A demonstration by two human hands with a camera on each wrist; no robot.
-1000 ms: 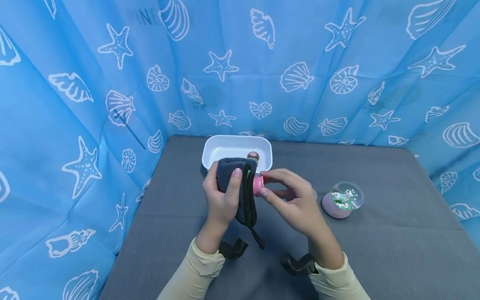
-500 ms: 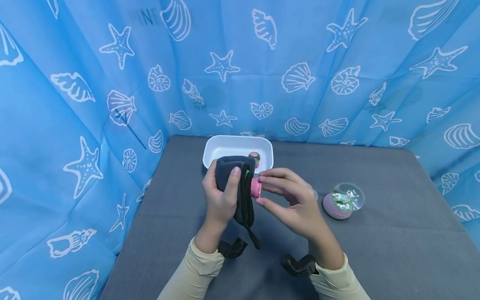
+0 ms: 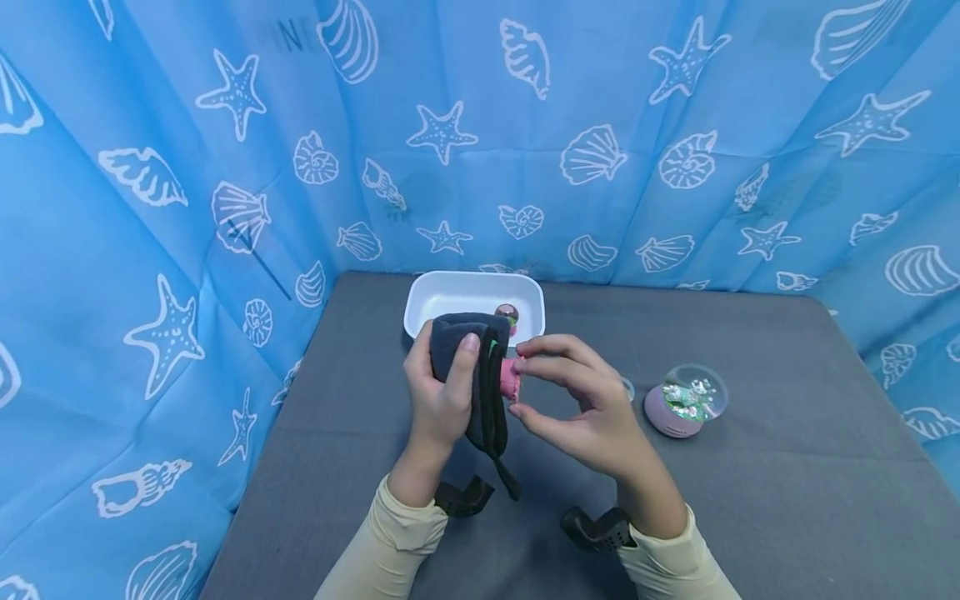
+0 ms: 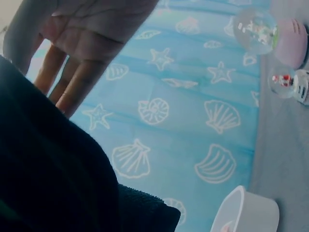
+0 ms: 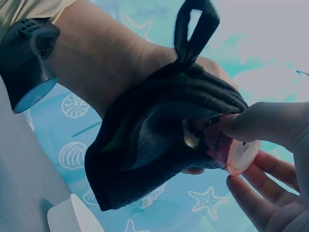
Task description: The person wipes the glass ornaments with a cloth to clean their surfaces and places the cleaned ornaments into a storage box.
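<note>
My left hand (image 3: 442,396) holds a folded dark grey cloth (image 3: 489,408) with black edging and a hanging loop. Out of the cloth's right side pokes the pink base (image 3: 510,379) of a small snow globe; its other end is tucked inside the folds and mostly hidden. From the right, my right hand (image 3: 577,392) pinches that base between thumb and fingers. The right wrist view shows the base's white underside (image 5: 243,157) and the cloth (image 5: 145,159) gaping around the globe. In the left wrist view the cloth (image 4: 58,169) is a dark mass below the right hand (image 4: 91,34).
Behind the hands stands a white tray (image 3: 431,293) with a small globe (image 3: 507,313) in it. A larger snow globe (image 3: 682,404) with a pinkish base is on the grey table to the right. Near it is a small white-based one (image 4: 289,84). A blue shell-print curtain (image 3: 442,192) encloses the table.
My right fingers have shifted and spread around the pink base, which looks slightly turned. The cloth and globe have moved a little to the left.
</note>
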